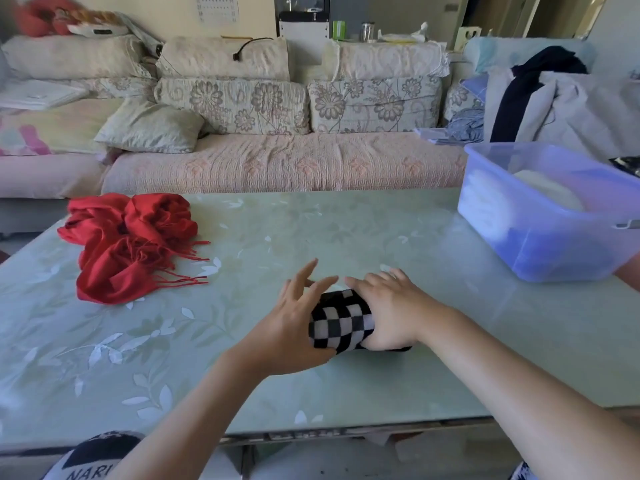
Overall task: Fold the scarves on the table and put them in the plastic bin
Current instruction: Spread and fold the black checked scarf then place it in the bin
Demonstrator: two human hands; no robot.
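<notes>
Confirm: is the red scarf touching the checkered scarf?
Apart. The head view shows bare table between the red scarf, heaped at the left, and the rolled checkered scarf near the middle.

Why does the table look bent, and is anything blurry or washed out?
Head view: the wide lens bows the table at its edges; glare whitens its top beside the bin, which looks hazy; the red object top left is smeared; the checked scarf is fairly sharp.
</notes>
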